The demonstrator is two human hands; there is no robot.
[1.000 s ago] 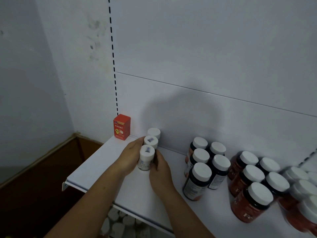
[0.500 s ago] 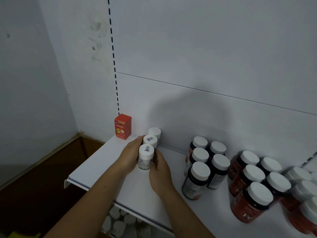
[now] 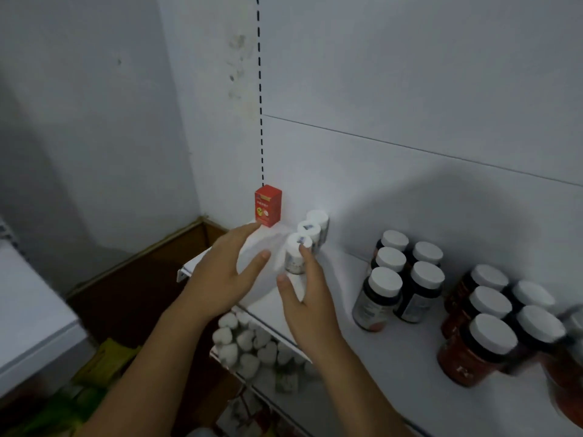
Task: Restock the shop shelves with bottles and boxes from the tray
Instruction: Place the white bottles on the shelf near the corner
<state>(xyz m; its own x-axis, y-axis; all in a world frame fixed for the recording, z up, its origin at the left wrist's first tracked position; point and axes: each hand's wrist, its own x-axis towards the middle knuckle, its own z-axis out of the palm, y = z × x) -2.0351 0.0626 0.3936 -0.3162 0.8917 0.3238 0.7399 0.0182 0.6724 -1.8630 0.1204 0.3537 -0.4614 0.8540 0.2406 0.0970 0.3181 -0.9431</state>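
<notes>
Bottle (image 3: 296, 259) small, white, white-capped, upright.

head view, down onto near shelf (image 3: 362, 313)

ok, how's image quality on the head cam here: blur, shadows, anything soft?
Head view: dim light; a broad shadow lies on the back panel above the dark bottles. Motion smear sits between the left hand and the front white bottle. Right-edge bottles and lower-shelf stock are blurred; the red box reads fairly sharp.

Rightmost bottles (image 3: 568, 376) blurred, edge-cropped.
</notes>
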